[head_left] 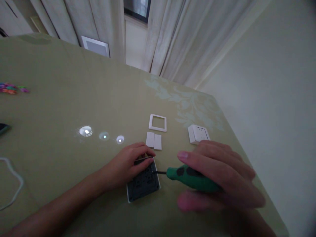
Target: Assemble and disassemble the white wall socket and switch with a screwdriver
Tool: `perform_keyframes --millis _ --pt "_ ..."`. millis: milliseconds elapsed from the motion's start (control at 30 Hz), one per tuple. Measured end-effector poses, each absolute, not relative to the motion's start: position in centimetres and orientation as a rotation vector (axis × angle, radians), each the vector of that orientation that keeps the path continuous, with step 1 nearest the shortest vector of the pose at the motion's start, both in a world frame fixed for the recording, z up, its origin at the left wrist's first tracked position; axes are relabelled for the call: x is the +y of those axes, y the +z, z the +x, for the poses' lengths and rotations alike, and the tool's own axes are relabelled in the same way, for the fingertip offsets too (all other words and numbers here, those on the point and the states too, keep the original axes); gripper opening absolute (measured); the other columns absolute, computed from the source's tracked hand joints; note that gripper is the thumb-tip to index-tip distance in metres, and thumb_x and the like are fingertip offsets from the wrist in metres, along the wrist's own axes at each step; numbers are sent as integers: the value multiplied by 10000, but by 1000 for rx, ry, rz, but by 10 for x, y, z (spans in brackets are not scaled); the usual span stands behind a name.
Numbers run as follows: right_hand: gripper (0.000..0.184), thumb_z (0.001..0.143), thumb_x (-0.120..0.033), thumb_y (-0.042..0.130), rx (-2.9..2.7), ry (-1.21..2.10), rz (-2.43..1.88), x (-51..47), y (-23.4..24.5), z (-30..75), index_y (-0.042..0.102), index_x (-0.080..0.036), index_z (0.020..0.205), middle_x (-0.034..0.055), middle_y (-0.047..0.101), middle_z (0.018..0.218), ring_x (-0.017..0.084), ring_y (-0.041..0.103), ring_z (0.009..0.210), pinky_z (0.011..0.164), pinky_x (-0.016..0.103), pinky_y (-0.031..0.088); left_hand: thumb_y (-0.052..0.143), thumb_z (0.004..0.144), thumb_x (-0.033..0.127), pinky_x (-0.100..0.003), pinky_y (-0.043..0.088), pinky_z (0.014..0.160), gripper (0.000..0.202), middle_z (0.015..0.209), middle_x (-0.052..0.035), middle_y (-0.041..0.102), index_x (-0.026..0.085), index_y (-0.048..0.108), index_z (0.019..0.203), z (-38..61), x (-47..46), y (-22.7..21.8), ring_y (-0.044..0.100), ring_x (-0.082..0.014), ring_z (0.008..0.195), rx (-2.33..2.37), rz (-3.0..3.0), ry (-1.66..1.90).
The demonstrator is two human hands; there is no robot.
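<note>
A wall switch (144,189) lies on the table with its dark back facing up and a white rim showing at its edges. My left hand (130,163) grips its upper left part, fingers over the far edge and thumb on the back. In my right hand (222,171) is a green and black screwdriver (195,179). Its thin shaft points left, and the tip meets the switch's back near the right side; whether it sits in a screw is too small to tell. Just beyond lie two white rocker plates (154,141) and a square white frame (158,122).
A white socket box (197,134) stands beyond my right hand. The glossy table (74,98) meets a wall on the right and curtains (170,36) at the back. Leftward are small colourful pieces (11,88), a white cable (17,176) and a dark object (3,127).
</note>
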State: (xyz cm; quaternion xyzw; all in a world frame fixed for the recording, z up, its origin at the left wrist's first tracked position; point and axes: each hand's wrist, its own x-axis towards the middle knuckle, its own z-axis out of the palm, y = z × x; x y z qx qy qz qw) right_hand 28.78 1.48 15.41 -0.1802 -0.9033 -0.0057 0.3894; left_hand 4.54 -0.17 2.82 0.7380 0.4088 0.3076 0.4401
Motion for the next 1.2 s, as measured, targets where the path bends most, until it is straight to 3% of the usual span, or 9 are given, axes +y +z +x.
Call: perform_keyframes --millis 100,300,367,433,500,733,933,1100,1200 --pt "472 1100 -339 510 -2304 320 -458 14 154 285 597 -134 1516 118 806 1283 244 809 1043 789 356 704 606 1093 321 -382 549 916 158 1116 -52 745 245 735 1145 46 -2 27 697 -244 1032 1010 1824 785" --pt "313 1039 -355 720 -2339 -61 -431 17 155 291 718 -169 1291 33 816 862 191 741 689 658 342 641 607 1088 313 -367 539 891 157 1088 -38 734 253 745 1132 45 -2 27 692 -238 1011 1024 1830 757" --pt "459 1103 -417 592 -2378 68 -470 16 157 293 624 -141 1468 102 839 1091 225 785 871 761 373 673 607 1090 314 -372 537 915 156 1109 -41 734 253 743 1137 45 -3 27 691 -242 1042 1016 1833 761" --pt "547 1138 -338 461 -2431 357 -497 16 160 294 438 -154 1653 146 720 1468 254 761 1182 908 400 683 610 1092 323 -376 535 934 156 1130 -43 735 256 742 1143 46 -3 26 690 -246 1066 1012 1832 770" --pt "580 1126 -228 467 -2458 622 -437 17 164 294 376 -202 1698 120 645 1573 240 715 1303 987 384 669 605 1094 328 -376 534 928 162 1123 -40 738 259 742 1144 46 -3 26 691 -246 1059 1020 1827 781" --pt "417 935 -317 879 -2271 363 -428 22 158 292 758 -177 1309 36 802 1014 145 742 795 704 230 633 578 1098 316 -355 530 863 176 1064 -36 721 245 739 1084 47 -2 28 684 -229 975 1022 1852 787" --pt "665 1093 -248 630 -2467 689 -458 19 166 295 378 -198 1707 134 699 1479 244 708 1310 1050 354 639 584 1095 328 -383 537 923 182 1118 -41 742 254 743 1143 48 -2 25 695 -243 1039 1029 1848 797" --pt "443 966 -252 837 -2277 750 -335 24 159 295 733 -234 1397 59 802 1147 170 786 995 815 240 660 563 1090 363 -384 543 892 225 1080 -51 750 243 749 1130 47 -2 29 701 -252 1000 1028 1855 776" --pt "514 848 -322 949 -2253 521 -419 24 154 294 764 -231 1319 35 780 1034 163 761 874 767 245 641 569 1094 373 -381 551 887 223 1080 -49 752 243 740 1153 47 -3 29 703 -250 988 1062 1854 767"
